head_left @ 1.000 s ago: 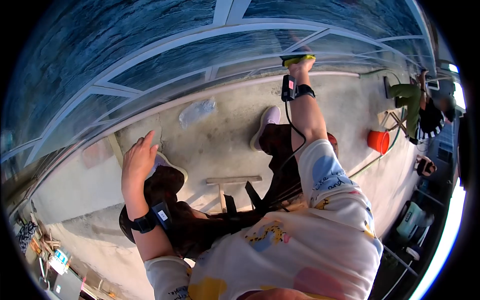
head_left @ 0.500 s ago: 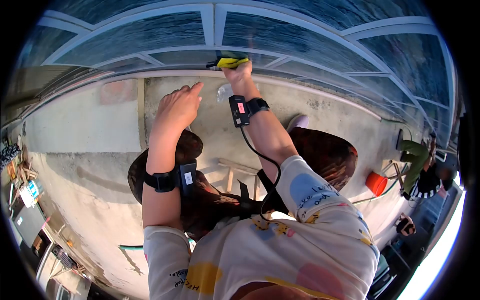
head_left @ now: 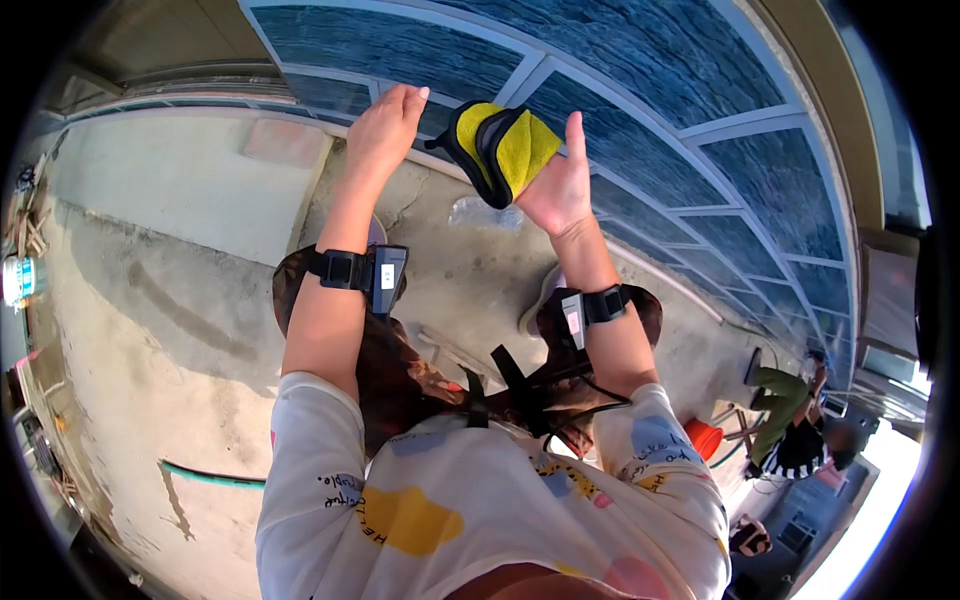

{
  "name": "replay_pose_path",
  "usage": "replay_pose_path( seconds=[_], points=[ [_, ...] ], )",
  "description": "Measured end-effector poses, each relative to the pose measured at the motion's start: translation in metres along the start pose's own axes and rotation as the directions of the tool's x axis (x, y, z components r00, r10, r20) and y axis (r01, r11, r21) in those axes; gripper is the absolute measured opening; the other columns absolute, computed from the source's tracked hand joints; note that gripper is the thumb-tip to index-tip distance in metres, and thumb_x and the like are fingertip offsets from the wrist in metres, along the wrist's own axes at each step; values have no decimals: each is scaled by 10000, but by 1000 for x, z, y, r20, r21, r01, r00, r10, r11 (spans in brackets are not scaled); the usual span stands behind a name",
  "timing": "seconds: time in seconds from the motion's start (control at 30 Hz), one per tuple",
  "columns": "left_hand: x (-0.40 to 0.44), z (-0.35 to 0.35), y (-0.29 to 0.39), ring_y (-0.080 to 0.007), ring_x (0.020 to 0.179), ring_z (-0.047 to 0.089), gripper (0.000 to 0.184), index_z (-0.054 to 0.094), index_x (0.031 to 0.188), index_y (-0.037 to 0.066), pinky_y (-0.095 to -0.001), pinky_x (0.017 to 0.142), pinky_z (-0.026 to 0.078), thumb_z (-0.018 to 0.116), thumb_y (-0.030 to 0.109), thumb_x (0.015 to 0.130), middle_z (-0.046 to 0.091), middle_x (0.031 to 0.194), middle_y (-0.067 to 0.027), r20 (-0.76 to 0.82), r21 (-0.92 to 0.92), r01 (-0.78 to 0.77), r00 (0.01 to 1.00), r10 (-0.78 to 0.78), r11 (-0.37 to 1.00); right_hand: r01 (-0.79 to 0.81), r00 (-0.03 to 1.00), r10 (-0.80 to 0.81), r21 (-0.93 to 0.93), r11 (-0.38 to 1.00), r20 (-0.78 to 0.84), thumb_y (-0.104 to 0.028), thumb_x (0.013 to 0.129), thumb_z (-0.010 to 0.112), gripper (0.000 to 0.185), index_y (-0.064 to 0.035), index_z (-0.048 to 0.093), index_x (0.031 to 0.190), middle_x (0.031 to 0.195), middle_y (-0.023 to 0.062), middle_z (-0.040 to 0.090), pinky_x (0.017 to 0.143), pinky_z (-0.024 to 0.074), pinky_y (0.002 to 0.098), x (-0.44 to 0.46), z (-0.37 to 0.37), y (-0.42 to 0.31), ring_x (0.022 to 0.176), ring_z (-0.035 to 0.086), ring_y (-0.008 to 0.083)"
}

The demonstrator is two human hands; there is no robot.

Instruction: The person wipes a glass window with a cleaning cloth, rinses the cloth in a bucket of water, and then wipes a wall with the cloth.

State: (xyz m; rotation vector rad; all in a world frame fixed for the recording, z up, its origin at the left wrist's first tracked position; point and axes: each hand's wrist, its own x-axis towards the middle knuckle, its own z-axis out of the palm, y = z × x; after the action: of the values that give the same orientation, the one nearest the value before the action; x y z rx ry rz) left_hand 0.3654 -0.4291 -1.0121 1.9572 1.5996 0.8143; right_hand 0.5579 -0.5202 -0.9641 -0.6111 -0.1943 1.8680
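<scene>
A yellow cloth with dark edging (head_left: 535, 150) is folded over the fingers of my right hand (head_left: 562, 197). That hand is turned palm up with the thumb stretched out, and the cloth hides its fingertips. To the left, my left hand (head_left: 385, 128) is raised with its fingers curled and pressed together; nothing shows in them. A short gap separates it from the cloth's dark corner. Both hands are in front of the blue glass panels (head_left: 620, 120) in their pale frame. Each forearm wears a strapped black device.
Clear crumpled plastic (head_left: 485, 213) lies on the concrete floor (head_left: 180, 320) below the cloth. A wooden stool (head_left: 450, 350) stands between my legs. At the right, a person in green trousers (head_left: 778, 395) sits beside a red bucket (head_left: 703, 438). A green hose (head_left: 215, 478) lies at the left.
My right hand has come away from the bottom of the panels and turned palm up, bringing the cloth nearer. My left hand has risen a little and its pointing finger has curled. The view has rotated.
</scene>
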Motion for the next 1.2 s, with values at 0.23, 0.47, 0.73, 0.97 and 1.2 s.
replay_pose_path(
  seconds=[0.23,0.47,0.73,0.97,1.2],
  points=[
    [-59,21,32,-160,989,572,597,442,1249,62,-287,732,495,467,520,866,571,1111,-67,773,-633,669,565,288,389,-39,988,-40,-485,873,-151,-208,812,578,388,-39,524,1156,1071,92,609,862,443,300,-36,-32,-5,974,589,209],
    [-89,15,58,-174,748,644,319,518,1070,75,-247,536,466,591,299,855,611,967,-53,721,-690,694,685,109,204,62,735,-502,-783,-619,455,-223,778,637,497,-68,492,1227,1242,166,497,920,406,342,-59,22,9,1130,491,308],
    [-67,-75,-6,-176,782,553,311,511,1096,76,-331,696,467,546,296,878,590,995,-65,287,-913,212,941,-178,-349,489,503,30,-313,814,864,-83,913,435,251,46,531,1105,1130,262,526,826,468,423,-123,171,37,1002,559,356],
    [-22,-92,-118,-190,940,550,413,508,1119,69,-379,788,457,576,373,848,595,1025,-76,190,-979,195,805,-562,-52,417,234,-19,-83,905,972,-130,831,559,303,-36,557,1118,1230,140,424,773,494,357,-104,174,67,1085,496,305],
    [47,-6,-245,-227,714,629,236,480,1056,23,-352,563,574,528,165,873,599,923,-119,138,-933,345,600,-788,99,600,738,-10,-663,-447,675,63,547,563,120,-30,534,617,1006,97,626,752,498,344,-43,68,12,975,580,272]
  ],
)
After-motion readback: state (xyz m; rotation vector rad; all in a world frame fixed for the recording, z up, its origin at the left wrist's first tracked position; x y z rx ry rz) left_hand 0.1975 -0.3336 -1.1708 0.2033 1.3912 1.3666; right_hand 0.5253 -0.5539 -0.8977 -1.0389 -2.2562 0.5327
